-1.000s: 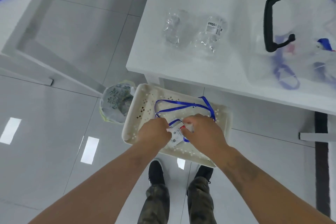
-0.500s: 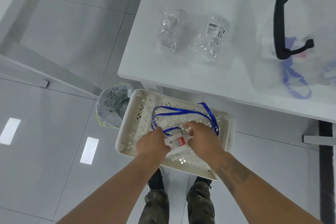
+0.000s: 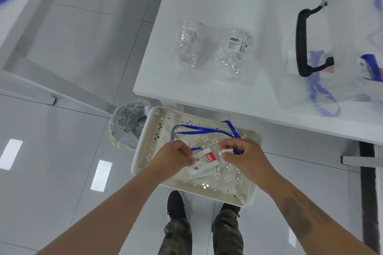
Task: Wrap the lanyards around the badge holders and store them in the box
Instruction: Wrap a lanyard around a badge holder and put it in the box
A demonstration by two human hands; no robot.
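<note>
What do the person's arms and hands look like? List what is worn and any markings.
Both arms are bare to the frame edge: no sleeves, gloves, watch or rings show. The left hand and its forearm carry no markings. The right hand joins a forearm with a dark, blurred marking, perhaps a tattoo, running along its upper side. Below are camouflage trousers and black shoes.

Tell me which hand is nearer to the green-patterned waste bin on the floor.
Left. The left hand is just right of the green-patterned waste bin; the right hand lies farther right, beyond the badge holder.
</note>
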